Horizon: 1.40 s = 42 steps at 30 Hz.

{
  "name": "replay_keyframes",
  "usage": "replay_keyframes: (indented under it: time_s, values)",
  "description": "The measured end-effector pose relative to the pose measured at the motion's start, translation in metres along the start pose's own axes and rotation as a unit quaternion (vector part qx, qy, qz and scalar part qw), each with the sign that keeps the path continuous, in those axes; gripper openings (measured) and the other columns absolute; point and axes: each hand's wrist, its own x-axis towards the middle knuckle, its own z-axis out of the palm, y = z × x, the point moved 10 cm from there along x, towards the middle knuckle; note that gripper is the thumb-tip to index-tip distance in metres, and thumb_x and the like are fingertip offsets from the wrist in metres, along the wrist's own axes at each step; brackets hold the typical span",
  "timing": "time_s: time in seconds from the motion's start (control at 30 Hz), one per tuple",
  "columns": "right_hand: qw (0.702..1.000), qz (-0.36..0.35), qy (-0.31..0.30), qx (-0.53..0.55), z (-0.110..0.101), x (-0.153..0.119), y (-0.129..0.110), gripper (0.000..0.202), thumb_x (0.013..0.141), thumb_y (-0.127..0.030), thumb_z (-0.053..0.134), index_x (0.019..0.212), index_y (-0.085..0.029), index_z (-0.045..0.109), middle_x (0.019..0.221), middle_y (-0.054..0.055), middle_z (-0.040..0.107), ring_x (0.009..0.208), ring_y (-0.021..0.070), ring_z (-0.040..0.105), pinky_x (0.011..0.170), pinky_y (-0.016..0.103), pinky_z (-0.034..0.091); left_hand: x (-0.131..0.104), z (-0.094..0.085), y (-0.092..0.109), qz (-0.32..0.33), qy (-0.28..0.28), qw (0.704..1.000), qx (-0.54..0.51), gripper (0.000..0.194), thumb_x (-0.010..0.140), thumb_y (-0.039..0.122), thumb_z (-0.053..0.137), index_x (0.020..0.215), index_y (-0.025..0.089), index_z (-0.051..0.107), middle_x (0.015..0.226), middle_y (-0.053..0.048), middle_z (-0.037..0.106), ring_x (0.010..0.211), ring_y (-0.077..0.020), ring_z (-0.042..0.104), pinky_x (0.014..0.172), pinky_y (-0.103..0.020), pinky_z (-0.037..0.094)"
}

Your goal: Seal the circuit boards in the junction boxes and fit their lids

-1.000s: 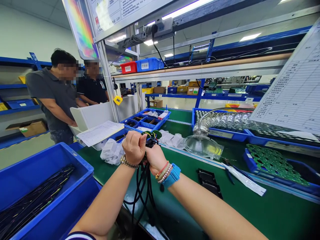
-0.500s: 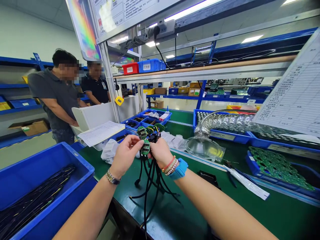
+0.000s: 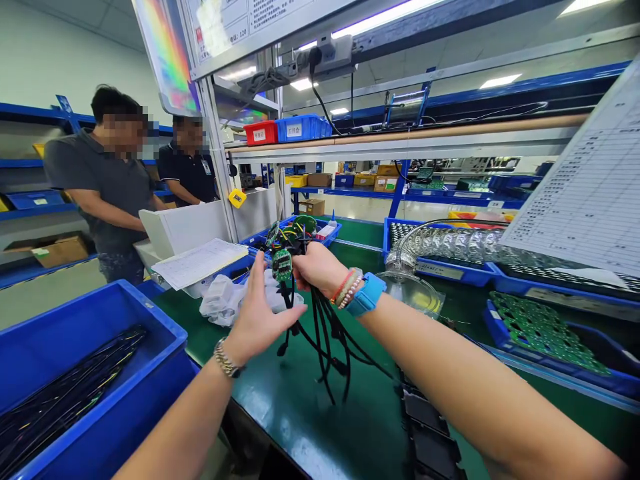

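A bunch of black cables hangs over the green bench, with round green circuit boards and coloured wires at its upper end. My right hand is wrapped round the cables just below the boards. To the left of the bunch, my left hand holds nothing, its fingers stretched up and its thumb spread beside the nearest board. Whether the left fingertips touch that board, I cannot tell. My right palm hides part of the cables.
A deep blue bin of black cables stands at left; black plastic parts lie near the right forearm. Crumpled clear plastic sits behind the left hand. Further right are a clear hood and a blue tray of green boards. Two people stand at back left.
My left hand has let go of the circuit board and spread open. My right hand has lifted the bunch slightly up and away, and the cables have swung to the right.
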Motion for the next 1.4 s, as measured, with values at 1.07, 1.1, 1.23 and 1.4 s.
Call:
replay_keyframes:
  time_s: [1.07, 1.1, 1.23, 1.4]
  values:
    - [0.716, -0.056, 0.082, -0.691, -0.238, -0.135, -0.067, 0.041, 0.078, -0.051, 0.051, 0.074, -0.012, 0.062, 0.062, -0.002, 0.055, 0.051, 0.0038, 0.046, 0.052, 0.023, 0.026, 0.078, 0.049, 0.054, 0.276, -0.131, 0.849, 0.431, 0.030, 0.079, 0.024, 0.042, 0.102, 0.019, 0.059, 0.092, -0.002, 0.068, 0.078, -0.0175, 0.061, 0.066, -0.026, 0.044]
    - [0.675, -0.032, 0.121, -0.727, -0.264, -0.154, -0.053, 0.039, 0.079, -0.050, 0.050, 0.079, -0.013, 0.062, 0.061, -0.001, 0.056, 0.051, 0.0047, 0.046, 0.052, 0.024, 0.024, 0.071, 0.053, 0.053, 0.301, -0.142, 0.831, 0.446, 0.030, 0.079, 0.026, 0.040, 0.102, 0.019, 0.059, 0.092, -0.003, 0.068, 0.076, -0.0180, 0.062, 0.064, -0.026, 0.044]
    - [0.602, 0.074, 0.192, -0.772, -0.328, -0.238, 0.039, 0.014, 0.081, -0.030, 0.054, 0.082, -0.017, 0.060, 0.055, 0.002, 0.056, 0.044, 0.0093, 0.045, 0.049, 0.026, 0.018, 0.015, 0.090, 0.036, 0.405, -0.246, 0.766, 0.434, 0.026, 0.081, 0.026, 0.036, 0.091, 0.021, 0.061, 0.078, -0.003, 0.067, 0.068, -0.0176, 0.061, 0.059, -0.026, 0.043]
    - [0.631, 0.138, 0.039, -0.762, -0.312, -0.308, 0.175, 0.022, 0.077, -0.008, 0.045, 0.090, -0.019, 0.057, 0.069, 0.004, 0.064, 0.054, 0.0156, 0.057, 0.045, 0.025, 0.020, -0.077, 0.148, 0.008, 0.435, -0.397, 0.716, 0.375, 0.030, 0.081, 0.009, 0.031, 0.084, 0.020, 0.059, 0.071, -0.003, 0.064, 0.059, -0.0147, 0.058, 0.055, -0.024, 0.041]
